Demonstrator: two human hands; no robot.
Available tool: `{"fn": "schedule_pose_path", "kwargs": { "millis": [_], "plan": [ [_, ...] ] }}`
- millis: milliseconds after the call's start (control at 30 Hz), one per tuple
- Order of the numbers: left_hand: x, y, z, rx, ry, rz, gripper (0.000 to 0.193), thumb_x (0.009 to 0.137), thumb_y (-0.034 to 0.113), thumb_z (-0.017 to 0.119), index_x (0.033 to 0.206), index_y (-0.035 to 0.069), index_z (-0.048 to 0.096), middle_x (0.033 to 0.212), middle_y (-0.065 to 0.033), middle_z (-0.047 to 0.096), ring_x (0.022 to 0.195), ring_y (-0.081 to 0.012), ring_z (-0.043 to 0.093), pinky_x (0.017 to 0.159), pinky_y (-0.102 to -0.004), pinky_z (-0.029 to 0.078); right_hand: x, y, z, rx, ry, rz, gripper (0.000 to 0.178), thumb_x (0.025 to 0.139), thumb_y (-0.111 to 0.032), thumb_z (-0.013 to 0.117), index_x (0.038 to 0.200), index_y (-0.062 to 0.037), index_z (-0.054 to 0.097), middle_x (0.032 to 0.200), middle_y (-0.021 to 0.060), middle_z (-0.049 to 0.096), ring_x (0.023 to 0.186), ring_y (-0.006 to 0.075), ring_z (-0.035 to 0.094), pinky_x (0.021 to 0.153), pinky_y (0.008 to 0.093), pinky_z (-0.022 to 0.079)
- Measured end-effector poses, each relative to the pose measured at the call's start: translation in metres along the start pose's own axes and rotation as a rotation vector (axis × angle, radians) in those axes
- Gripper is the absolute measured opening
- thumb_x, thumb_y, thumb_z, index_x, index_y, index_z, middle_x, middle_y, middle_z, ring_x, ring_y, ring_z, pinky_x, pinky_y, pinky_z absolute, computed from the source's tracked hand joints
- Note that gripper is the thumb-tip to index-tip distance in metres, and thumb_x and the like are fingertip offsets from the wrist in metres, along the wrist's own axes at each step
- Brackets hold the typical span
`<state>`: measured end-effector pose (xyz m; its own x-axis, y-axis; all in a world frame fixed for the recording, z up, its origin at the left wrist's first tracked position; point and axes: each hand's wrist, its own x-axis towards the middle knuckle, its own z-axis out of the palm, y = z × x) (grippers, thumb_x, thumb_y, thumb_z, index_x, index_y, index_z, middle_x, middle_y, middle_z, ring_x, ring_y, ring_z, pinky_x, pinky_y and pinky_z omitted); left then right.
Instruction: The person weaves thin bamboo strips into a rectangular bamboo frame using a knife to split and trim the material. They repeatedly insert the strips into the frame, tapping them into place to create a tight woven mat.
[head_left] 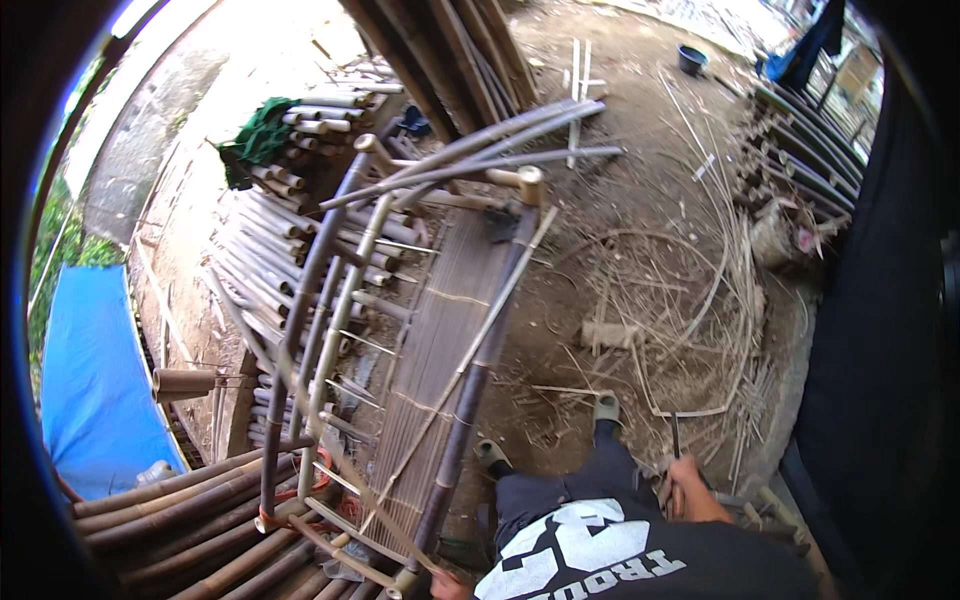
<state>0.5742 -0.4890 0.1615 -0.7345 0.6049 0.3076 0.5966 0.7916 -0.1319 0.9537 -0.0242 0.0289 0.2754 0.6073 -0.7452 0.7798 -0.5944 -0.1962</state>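
At the bottom edge my left hand [450,585] is only partly in view, closed at the near end of a long, thin bamboo strip [358,478]. The strip slants up and left across a bamboo bench [440,320] with a slatted seat and pole frame. To the right of my body, my right hand [687,488] is wrapped round a knife [675,436], its narrow dark blade pointing away from me. The knife's handle is hidden in my fingers. Another light strip [480,345] lies diagonally over the bench seat.
Loose poles [480,155] rest across the bench's far end. Stacked bamboo [265,250] lies beyond its left side, with thick poles [190,520] at lower left. Tangled shavings [680,280] cover the ground at right. A blue tarp [100,380] and a dark bucket [691,60] stand farther off.
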Motion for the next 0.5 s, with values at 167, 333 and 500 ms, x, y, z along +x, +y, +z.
{"fn": "schedule_pose_path", "kwargs": {
  "millis": [167, 333, 500],
  "plan": [
    [0.242, 0.067, -0.041, -0.600, 0.081, -0.167, 0.029, 0.098, 0.015, 0.048, 0.118, -0.005, 0.050, 0.081, -0.0190, 0.059, 0.066, -0.0295, 0.057, 0.056, -0.0423, 0.045, 0.069, -0.008, -0.057, -0.229, 0.239, -0.349, 0.036, 0.088, -0.027, 0.058, 0.078, 0.0078, 0.064, 0.072, 0.0256, 0.065, 0.066, 0.0356, 0.069, 0.065, 0.0455, 0.053],
    [0.460, 0.108, -0.055, -1.326, 0.234, -0.220, 0.043, 0.101, 0.023, 0.043, 0.137, 0.000, 0.040, 0.076, -0.0068, 0.056, 0.067, -0.0145, 0.054, 0.062, -0.0279, 0.048, 0.033, -0.062, -0.095, 0.450, -0.037, -0.160, 0.027, 0.093, -0.023, 0.058, 0.078, -0.0004, 0.056, 0.063, 0.0071, 0.056, 0.056, 0.0199, 0.058, 0.054, 0.0386, 0.047],
    [0.600, 0.214, -0.071, -1.891, 0.250, -0.114, 0.027, 0.104, 0.027, 0.045, 0.123, 0.008, 0.049, 0.071, -0.0018, 0.048, 0.062, -0.0107, 0.046, 0.056, -0.0232, 0.042, -0.022, -0.041, -0.074, 0.671, -0.016, -0.088, 0.020, 0.095, -0.018, 0.056, 0.081, -0.0035, 0.056, 0.062, 0.0029, 0.055, 0.048, 0.0135, 0.054, 0.043, 0.0308, 0.044]
  ]
}}
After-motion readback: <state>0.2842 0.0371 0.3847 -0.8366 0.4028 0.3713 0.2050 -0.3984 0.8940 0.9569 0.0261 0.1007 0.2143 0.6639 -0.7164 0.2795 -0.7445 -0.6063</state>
